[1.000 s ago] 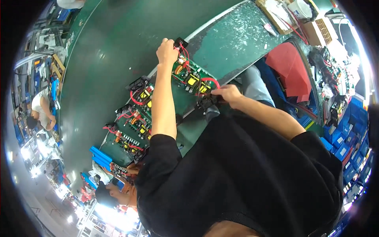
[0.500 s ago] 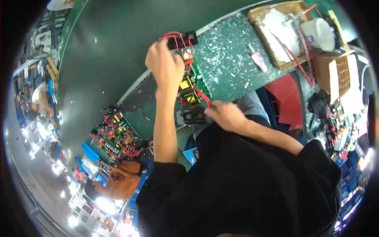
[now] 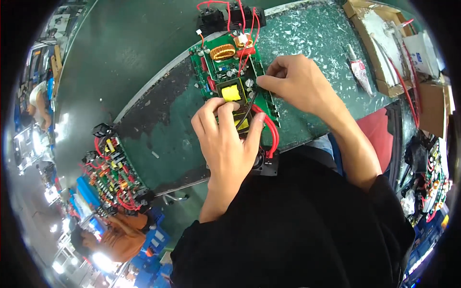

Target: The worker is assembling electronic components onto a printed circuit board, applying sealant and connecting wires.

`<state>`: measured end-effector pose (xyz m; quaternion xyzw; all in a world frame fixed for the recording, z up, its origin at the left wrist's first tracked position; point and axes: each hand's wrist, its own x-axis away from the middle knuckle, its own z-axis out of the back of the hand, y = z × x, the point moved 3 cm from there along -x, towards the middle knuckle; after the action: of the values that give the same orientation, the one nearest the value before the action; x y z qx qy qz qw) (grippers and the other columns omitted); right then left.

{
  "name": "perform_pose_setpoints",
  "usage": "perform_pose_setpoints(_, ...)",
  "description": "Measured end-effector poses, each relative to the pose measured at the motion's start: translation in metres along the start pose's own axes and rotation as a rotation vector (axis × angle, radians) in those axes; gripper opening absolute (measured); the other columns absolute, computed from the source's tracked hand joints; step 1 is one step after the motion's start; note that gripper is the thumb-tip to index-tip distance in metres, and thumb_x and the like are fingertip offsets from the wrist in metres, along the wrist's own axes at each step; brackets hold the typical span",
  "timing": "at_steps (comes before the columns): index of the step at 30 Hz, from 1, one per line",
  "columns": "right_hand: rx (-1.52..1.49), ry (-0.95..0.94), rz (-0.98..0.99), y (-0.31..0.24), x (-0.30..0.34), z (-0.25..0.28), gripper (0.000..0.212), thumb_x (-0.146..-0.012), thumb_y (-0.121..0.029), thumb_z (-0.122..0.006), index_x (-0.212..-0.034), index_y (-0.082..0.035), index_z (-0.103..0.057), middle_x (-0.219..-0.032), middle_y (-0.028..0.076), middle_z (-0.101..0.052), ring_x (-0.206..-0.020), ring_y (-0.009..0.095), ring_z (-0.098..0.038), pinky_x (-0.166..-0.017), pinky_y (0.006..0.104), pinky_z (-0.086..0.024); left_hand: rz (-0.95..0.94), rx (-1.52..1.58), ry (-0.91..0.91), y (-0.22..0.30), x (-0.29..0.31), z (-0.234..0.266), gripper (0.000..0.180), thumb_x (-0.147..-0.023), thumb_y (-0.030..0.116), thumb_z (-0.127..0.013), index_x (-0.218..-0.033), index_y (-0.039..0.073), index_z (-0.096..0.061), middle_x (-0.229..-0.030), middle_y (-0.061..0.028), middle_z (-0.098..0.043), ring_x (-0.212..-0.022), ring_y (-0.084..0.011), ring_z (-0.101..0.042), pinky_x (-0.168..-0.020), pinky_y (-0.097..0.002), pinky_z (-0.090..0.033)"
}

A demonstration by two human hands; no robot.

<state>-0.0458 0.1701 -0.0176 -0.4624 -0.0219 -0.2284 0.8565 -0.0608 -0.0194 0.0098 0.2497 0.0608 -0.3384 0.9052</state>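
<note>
Two bare hands meet over one green circuit board (image 3: 262, 98), which lies in front of the person across the worktop (image 3: 165, 137), its long axis running from the near edge toward the far edge and leaning a little left at the far end. The left hand (image 3: 224, 137) covers the board's near half, its fingers bent beside the upper yellow transformer (image 3: 231, 93) and its thumb set apart by the black lead and red cable (image 3: 274, 134); I cannot tell whether this grip clasps anything. The right hand (image 3: 300, 84) comes in from the right at the board's right long edge, its grip narrow, thumb and forefinger nearly together; whether something thin sits between them cannot be told. From that grip the transformer lies to the left and slightly nearer the person, with the left hand nearer to it, while the copper toroid coil (image 3: 223, 52) lies farther off to the left. At the far end, black housings (image 3: 211, 19) seem to reach past the worktop's far edge; at the near end, a black fan (image 3: 270, 166) appears to overhang the near edge. Rightward, scrap-flecked worktop stretches to a glue tube (image 3: 359, 74) and a cardboard tray (image 3: 391, 90); leftward, a wider stretch reaches other circuit boards (image 3: 115, 170).
</note>
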Motion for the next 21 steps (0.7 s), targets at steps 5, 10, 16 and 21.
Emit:
perform_pose_setpoints(5, 0.050, 0.015, -0.013, -0.003, 0.000, -0.005, 0.033, -0.080, -0.023, -0.076, -0.091, 0.007, -0.072, -0.074, 0.015, -0.073, -0.067, 0.019, -0.072, -0.064, 0.0327, -0.055, -0.015, 0.081, 0.061, -0.007, 0.005, -0.003, 0.032, -0.086, 0.023, -0.077, -0.104, 0.002, -0.062, -0.117, -0.0156, -0.055, -0.111, -0.0364, -0.050, -0.095, -0.0473, -0.042)
perform_pose_setpoints(10, 0.192, 0.001, 0.009, -0.015, -0.004, -0.005, 0.033, -0.077, -0.024, -0.075, -0.088, 0.007, -0.072, -0.071, 0.015, -0.072, -0.065, 0.020, -0.072, -0.064, 0.0332, -0.057, -0.050, 0.041, 0.091, -0.008, 0.007, -0.002, 0.032, -0.085, 0.022, -0.077, -0.103, 0.000, -0.061, -0.115, -0.0159, -0.055, -0.109, -0.0364, -0.052, -0.093, -0.0461, -0.045)
perform_pose_setpoints(16, 0.060, -0.099, -0.044, -0.005, -0.008, 0.001, 0.033, -0.077, -0.022, -0.072, -0.089, 0.010, -0.071, -0.070, 0.014, -0.071, -0.063, 0.018, -0.071, -0.064, 0.0314, -0.057, -0.098, 0.004, 0.110, -0.006, 0.009, -0.005, 0.035, -0.086, 0.023, -0.077, -0.103, -0.003, -0.061, -0.115, -0.0169, -0.054, -0.110, -0.0359, -0.052, -0.094, -0.0458, -0.046)
perform_pose_setpoints(21, -0.492, -0.140, 0.016, 0.024, -0.015, 0.001, 0.028, -0.090, -0.021, -0.070, -0.089, 0.007, -0.073, -0.077, 0.012, -0.073, -0.068, 0.016, -0.071, -0.065, 0.0296, -0.059, -0.101, 0.025, 0.097, -0.004, 0.010, -0.004, 0.034, -0.087, 0.022, -0.076, -0.105, -0.003, -0.060, -0.116, -0.0168, -0.054, -0.110, -0.0365, -0.052, -0.095, -0.0460, -0.046)
